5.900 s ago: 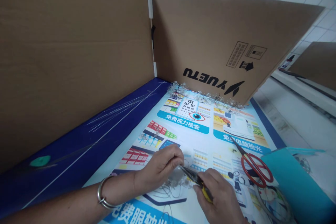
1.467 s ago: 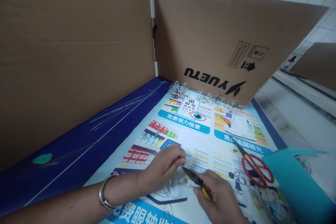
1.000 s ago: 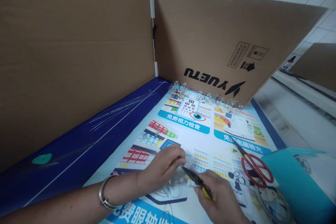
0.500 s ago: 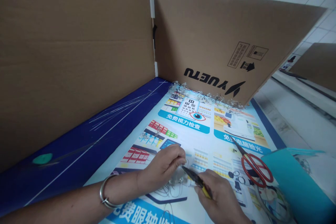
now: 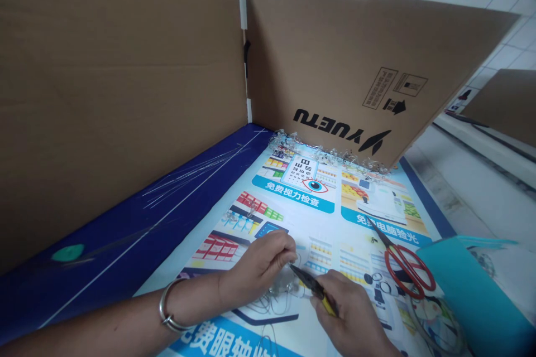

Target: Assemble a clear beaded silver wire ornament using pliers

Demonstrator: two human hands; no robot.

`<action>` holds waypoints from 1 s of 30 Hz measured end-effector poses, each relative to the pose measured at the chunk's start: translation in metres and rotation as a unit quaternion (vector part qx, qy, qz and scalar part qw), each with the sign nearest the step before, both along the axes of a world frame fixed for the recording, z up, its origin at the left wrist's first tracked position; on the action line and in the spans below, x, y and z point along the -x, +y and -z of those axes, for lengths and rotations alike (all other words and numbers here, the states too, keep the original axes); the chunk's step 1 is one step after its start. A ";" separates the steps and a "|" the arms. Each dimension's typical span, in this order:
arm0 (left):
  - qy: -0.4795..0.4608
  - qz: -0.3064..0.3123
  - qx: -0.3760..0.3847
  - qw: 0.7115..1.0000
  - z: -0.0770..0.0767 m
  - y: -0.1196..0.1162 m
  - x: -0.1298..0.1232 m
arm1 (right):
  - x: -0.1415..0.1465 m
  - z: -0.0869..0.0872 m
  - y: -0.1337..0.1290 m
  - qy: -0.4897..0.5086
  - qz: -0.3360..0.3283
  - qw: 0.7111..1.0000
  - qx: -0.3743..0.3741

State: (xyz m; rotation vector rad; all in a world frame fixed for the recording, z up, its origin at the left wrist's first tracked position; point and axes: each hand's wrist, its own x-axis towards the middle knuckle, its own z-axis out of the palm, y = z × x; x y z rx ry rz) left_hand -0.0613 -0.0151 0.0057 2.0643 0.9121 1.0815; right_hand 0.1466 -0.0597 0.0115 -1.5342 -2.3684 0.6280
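My left hand (image 5: 262,268), with a silver bangle (image 5: 170,312) on the wrist, pinches a small bit of thin wire. My right hand (image 5: 349,315) is shut on yellow-handled needle-nose pliers (image 5: 314,284), whose tips reach the left fingertips. Under both hands lies a tangle of thin wire (image 5: 272,301) with clear pieces (image 5: 282,289) on it, on a printed poster sheet (image 5: 293,206). Red-handled scissors (image 5: 408,270) rest to the right of my right hand. Exactly what the pliers grip is hidden by my fingers.
Brown cardboard panels (image 5: 117,67) stand at the left and back, one printed YUETU (image 5: 335,125). A heap of clear wire shapes (image 5: 326,152) lines the poster's far edge. Long thin wires (image 5: 192,175) lie on a dark blue strip (image 5: 125,223). A teal folder (image 5: 473,290) sits at right.
Both hands and the pliers have stayed almost still over the last second. Compared with the oldest frame, the hands sit slightly further right and the view has shifted a little.
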 end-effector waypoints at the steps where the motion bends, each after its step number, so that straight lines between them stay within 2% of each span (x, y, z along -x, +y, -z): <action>1: 0.000 0.000 0.002 1.000 0.000 0.000 0.000 | 0.000 0.000 0.000 0.000 0.001 1.000 0.002; 11: -0.012 0.011 0.011 1.000 0.000 0.000 0.001 | 0.001 0.000 0.000 -0.001 0.004 1.000 -0.002; 14: -0.050 0.029 0.072 0.996 -0.004 0.003 0.002 | 0.002 0.001 -0.001 0.005 0.014 1.000 -0.015; 18: -0.164 0.044 0.208 0.963 -0.006 0.008 0.003 | 0.001 0.003 0.000 0.026 0.027 0.999 -0.034; 20: -0.220 0.055 0.250 0.941 -0.004 0.011 0.002 | 0.000 0.004 0.000 0.035 0.023 0.998 -0.046; 24: -0.285 0.086 0.289 0.910 0.000 0.012 0.001 | -0.003 0.007 0.000 0.047 -0.007 0.996 -0.078; 30: -0.335 0.112 0.310 0.883 0.000 0.012 0.000 | -0.004 0.010 0.001 0.061 -0.018 0.992 -0.107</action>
